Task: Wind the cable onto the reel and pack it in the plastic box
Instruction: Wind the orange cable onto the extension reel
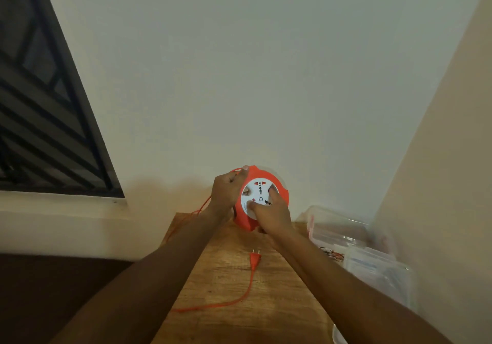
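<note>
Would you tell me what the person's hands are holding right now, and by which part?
Both hold the orange cable reel: the left hand grips its left rim, where the cable feeds in; the right hand presses on its white socket face.

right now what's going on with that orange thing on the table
A person holds an orange cable reel up above a wooden table. The left hand grips its rim, with the orange cable running off past it, while the right hand presses on the white socket face. Much of the cable is unwound: it trails over the table's left edge and loops back to the plug, lying on the tabletop. The clear plastic box sits to the right, nothing packed yet.
</note>
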The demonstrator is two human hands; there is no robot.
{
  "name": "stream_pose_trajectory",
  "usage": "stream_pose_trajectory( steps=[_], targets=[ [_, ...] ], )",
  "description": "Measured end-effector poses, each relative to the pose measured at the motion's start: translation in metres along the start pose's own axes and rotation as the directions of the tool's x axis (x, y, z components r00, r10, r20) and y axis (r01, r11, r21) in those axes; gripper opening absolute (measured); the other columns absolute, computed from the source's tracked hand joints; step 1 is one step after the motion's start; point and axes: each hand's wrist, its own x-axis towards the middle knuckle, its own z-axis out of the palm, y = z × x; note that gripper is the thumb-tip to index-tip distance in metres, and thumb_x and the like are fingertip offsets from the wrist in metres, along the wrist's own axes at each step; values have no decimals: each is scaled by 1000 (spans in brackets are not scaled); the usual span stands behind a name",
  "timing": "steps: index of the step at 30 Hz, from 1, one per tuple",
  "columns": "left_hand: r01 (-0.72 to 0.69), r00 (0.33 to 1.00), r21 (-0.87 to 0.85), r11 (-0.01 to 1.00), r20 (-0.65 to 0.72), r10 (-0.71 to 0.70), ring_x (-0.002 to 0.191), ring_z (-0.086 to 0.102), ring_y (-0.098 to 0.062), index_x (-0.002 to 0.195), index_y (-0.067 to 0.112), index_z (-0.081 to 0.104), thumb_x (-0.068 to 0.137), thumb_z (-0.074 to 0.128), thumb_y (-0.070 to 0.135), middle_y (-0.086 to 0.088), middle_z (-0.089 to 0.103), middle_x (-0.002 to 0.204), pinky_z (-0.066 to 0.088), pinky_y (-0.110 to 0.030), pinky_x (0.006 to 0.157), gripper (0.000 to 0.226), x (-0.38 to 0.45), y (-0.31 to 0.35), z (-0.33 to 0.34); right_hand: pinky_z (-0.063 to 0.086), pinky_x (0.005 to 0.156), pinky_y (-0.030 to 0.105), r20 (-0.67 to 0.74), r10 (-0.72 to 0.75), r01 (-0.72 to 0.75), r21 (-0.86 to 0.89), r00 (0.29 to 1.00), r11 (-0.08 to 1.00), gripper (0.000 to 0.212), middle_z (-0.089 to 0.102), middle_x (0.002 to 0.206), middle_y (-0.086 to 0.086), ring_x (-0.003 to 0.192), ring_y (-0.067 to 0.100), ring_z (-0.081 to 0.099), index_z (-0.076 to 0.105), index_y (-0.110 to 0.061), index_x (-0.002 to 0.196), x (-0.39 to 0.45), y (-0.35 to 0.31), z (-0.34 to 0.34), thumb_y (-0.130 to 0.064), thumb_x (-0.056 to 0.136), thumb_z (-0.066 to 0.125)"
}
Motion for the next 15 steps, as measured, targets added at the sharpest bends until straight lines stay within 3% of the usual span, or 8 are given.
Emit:
stream_pose_trajectory(
  steps=[1, 3, 4, 6, 8, 9, 13, 15],
  targets=[
    [14, 1000, -15, 1000, 5, -14, 88, 77, -37, 103, 4, 78, 102, 61, 40, -19, 80, 96, 66, -48, 79, 40, 1, -2, -2, 62, 70, 38, 32, -19, 21, -62, 999, 998, 86, 42, 148, 1, 109, 27, 60, 19, -26, 154, -1, 1, 0, -32, 85, 70],
    [52, 999, -51, 997, 12, -51, 87, 78, -36, 101, 5, 79, 102, 61, 41, -16, 81, 94, 67, -42, 74, 39, 4, -2, -5, 57, 79, 33, 75, -160, 176, -361, 984, 916, 86, 48, 145, 3, 114, 27, 60, 21, -20, 153, -4, 0, -8, -38, 83, 68],
    [64, 998, -43, 997, 10, -63, 85, 79, -33, 100, 9, 79, 102, 61, 42, -12, 81, 93, 67, -38, 71, 37, 6, -1, -7, 54, 78, 30, 106, -283, 295, -530, 953, 795, 76, 55, 139, 5, 110, 26, 62, 29, -20, 148, -4, -2, -15, -38, 84, 66],
    [79, 997, 0, 997, 22, -79, 83, 80, -29, 102, 17, 77, 102, 60, 45, -7, 82, 96, 67, -38, 72, 33, 11, 1, -11, 55, 77, 34, 280, -501, 513, -749, 819, 419, 53, 65, 126, 8, 101, 26, 67, 49, -22, 136, -5, -6, -29, -33, 87, 63],
    [81, 995, 28, 996, 60, -82, 84, 80, -28, 107, 17, 76, 102, 59, 46, -7, 81, 101, 67, -40, 74, 33, 15, 4, -15, 58, 77, 41, 533, -515, 649, -759, 671, 60, 42, 60, 130, 12, 104, 31, 65, 60, -20, 127, -3, -12, -43, -20, 86, 67],
    [79, 993, 43, 996, 80, -82, 84, 80, -28, 109, 16, 76, 102, 59, 46, -7, 81, 101, 67, -40, 74, 35, 17, 6, -16, 59, 77, 43, 631, -467, 689, -722, 620, -61, 43, 53, 137, 14, 109, 34, 62, 62, -20, 125, -1, -15, -48, -15, 84, 70],
    [90, 988, 89, 992, 120, -100, 75, 80, -24, 98, 23, 75, 100, 60, 49, -5, 82, 94, 64, -31, 61, 30, 17, 12, -17, 58, 77, 44, 798, -315, 734, -599, 513, -322, 43, 29, 155, 14, 124, 37, 50, 61, -25, 127, 3, -32, -63, -13, 86, 70],
    [90, 980, 91, 992, 170, -105, 79, 80, -26, 100, 24, 75, 100, 59, 50, -3, 82, 95, 65, -34, 66, 30, 16, 12, -16, 57, 78, 46, 850, -253, 716, -526, 462, -459, 43, 23, 159, 13, 125, 38, 49, 59, -27, 130, 3, -38, -65, -17, 89, 69]
  ],
)
